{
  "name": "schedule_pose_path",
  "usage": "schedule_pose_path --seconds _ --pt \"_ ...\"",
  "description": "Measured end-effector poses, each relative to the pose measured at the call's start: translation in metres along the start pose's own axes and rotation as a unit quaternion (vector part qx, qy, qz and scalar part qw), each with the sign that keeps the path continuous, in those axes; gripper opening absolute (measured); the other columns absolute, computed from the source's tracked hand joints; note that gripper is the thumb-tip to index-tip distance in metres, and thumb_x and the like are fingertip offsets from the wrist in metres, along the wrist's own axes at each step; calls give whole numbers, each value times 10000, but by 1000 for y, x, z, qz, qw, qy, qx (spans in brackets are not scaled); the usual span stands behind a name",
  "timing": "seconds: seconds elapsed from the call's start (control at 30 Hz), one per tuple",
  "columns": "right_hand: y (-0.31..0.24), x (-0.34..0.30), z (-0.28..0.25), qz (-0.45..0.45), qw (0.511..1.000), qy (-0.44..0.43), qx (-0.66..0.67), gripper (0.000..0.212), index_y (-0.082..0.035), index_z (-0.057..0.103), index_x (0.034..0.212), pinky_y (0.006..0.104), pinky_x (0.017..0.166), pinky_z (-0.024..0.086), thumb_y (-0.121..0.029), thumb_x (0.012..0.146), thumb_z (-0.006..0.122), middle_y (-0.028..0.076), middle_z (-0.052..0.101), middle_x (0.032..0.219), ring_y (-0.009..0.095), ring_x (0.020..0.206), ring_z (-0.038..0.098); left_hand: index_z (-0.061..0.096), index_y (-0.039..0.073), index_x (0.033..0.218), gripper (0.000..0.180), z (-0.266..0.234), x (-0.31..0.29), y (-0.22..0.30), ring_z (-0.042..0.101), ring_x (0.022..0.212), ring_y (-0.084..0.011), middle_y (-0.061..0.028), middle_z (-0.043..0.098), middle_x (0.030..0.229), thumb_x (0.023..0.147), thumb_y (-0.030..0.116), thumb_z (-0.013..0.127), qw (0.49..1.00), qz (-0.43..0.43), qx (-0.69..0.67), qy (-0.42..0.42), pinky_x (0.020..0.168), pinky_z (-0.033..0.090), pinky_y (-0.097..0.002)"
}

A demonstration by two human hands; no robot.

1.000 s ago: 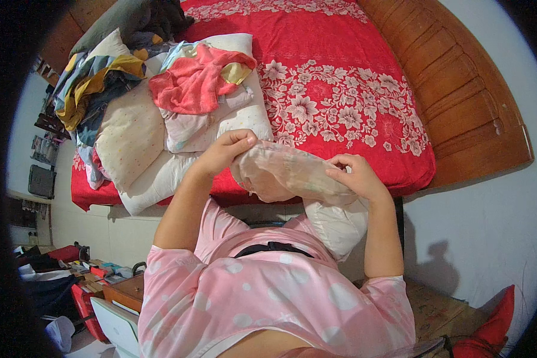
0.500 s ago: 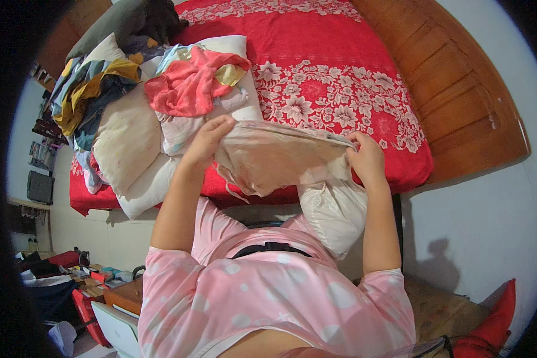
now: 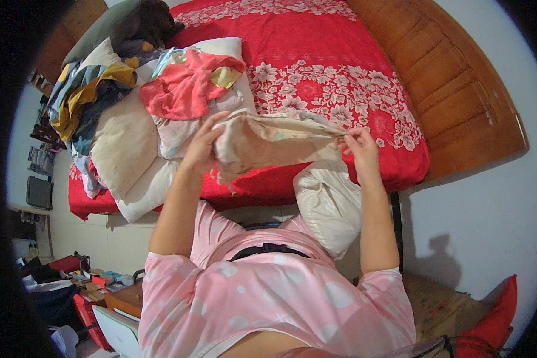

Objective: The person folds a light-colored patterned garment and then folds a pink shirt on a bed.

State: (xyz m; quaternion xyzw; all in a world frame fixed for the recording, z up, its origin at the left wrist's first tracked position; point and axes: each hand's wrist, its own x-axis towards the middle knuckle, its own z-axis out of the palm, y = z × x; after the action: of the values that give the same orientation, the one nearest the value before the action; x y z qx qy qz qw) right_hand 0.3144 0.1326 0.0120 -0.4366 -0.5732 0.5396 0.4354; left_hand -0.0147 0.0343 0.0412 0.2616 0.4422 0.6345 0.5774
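Observation:
A thin cream-coloured cloth (image 3: 280, 146) with faint prints and brownish patches is stretched between my two hands, above my lap and the bed's near edge. Whether it is a garment or a cover I cannot tell. My left hand (image 3: 204, 146) is closed round its left end, where short strings or loose edges hang down. Its right corner is pinched by the fingertips of my right hand (image 3: 359, 148). Below that hand, a shiny off-white bundle (image 3: 328, 209), like a pillow or stuffed bag, rests against my right thigh.
A red flowered bedspread (image 3: 322, 83) covers the bed ahead. To its left lie pillows (image 3: 125, 140), a coral towel-like cloth (image 3: 185, 86) and heaped clothes (image 3: 92, 98). A wooden headboard (image 3: 447, 77) stands at right. A red cushion (image 3: 489, 322) is at lower right.
The cloth has risen slightly and gathered into a narrower, folded strip. My left hand has turned and moved a little left, its fingers now bunching the end. My right hand still pinches its corner.

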Motion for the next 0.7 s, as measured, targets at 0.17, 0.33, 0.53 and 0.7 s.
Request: schedule_pose_path --seconds 0.17,0.33,0.53,0.7 --pt "13 -20 55 -31 989 -145 0 141 -42 532 988 245 730 462 -95 864 573 41 589 935 99 867 557 426 16 1274 464 42 -8 -20 524 1031 -177 -96 508 1169 812 -30 439 984 -60 32 -164 900 425 -304" --pt "7 -40 103 -109 984 -81 -114 394 -23 393 1150 291 811 452 0 799 573 114 563 1038 168 961 555 282 38 1378 637 67 -5 -43 507 1050 -149 -72 457 1254 773 -87 440 966 -18 115 -229 895 404 -284" --pt "20 -20 79 57 994 -46 78 403 -14 411 1146 290 779 460 86 756 423 89 550 974 174 876 553 401 40 1310 569 54 8 -50 474 1104 -159 -79 471 1253 767 -63 536 920 120 322 -191 908 396 -277" --pt "4 -25 76 194 921 -121 316 378 4 465 1106 285 730 476 9 741 366 86 542 958 167 839 554 496 33 1184 489 38 19 -88 484 1078 -227 -125 520 1113 728 84 667 828 206 508 -114 900 394 -324"
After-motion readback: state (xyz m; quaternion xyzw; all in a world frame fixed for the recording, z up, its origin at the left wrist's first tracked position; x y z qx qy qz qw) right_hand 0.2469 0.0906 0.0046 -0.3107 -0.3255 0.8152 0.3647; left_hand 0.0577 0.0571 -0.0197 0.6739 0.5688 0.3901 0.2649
